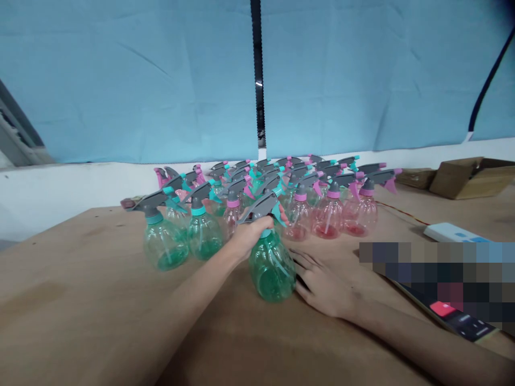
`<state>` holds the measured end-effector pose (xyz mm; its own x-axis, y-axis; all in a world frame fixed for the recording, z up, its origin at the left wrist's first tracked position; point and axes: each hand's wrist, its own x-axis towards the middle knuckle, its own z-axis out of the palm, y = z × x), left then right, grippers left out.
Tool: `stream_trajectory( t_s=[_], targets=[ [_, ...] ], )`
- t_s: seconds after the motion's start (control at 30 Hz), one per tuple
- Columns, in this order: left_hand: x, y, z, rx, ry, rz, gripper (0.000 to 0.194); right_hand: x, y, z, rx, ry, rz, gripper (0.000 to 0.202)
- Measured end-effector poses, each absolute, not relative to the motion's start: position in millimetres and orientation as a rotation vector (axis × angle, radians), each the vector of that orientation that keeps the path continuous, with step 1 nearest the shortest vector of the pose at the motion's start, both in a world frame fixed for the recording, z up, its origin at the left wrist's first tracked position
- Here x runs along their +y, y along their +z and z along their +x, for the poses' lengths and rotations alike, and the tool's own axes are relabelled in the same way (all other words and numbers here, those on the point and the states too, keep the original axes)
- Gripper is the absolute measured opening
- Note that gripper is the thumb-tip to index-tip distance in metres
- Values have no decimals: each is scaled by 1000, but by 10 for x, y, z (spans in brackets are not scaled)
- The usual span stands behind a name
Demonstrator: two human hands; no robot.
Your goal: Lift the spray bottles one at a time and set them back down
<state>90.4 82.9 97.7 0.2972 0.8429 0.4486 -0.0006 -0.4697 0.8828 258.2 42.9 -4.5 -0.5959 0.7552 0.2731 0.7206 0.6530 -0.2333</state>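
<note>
A green see-through spray bottle (pixel 272 271) stands upright on the wooden table, nearest to me. Around its neck, just under the grey spray head, my left hand (pixel 260 228) is wrapped, with fingertips showing by the teal trigger. My right hand (pixel 322 281) lies low at the bottle's right side, palm down, fingers spread and pointing at its base; the fingertips are partly hidden behind the bottle. Close behind stand several more spray bottles, among them a green one (pixel 205 236) to the left and a pink one (pixel 326 217) to the right.
On the right of the wooden table (pixel 100 300) are an open cardboard box (pixel 469 179), a white and blue device (pixel 453 233) with a thin cable, and a dark phone-like screen (pixel 466 321), partly pixelated. A blue sheet (pixel 161 80) hangs behind, above a white ledge.
</note>
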Motion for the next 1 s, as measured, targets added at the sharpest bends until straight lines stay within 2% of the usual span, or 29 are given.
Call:
stream_trajectory(
  t_s=[0.6, 0.9, 1.0],
  targets=[
    [805, 1032, 900, 726, 1261, 1686, 30, 428, -52, 2580, -2523, 102, -1174, 46],
    [826, 991, 882, 848, 1316, 1656, 14, 420, -39, 2578, -2530, 87, -1178, 44],
    [811, 1001, 889, 829, 1301, 1705, 20, 424, -41, 2580, -2528, 80, -1181, 44]
  ],
)
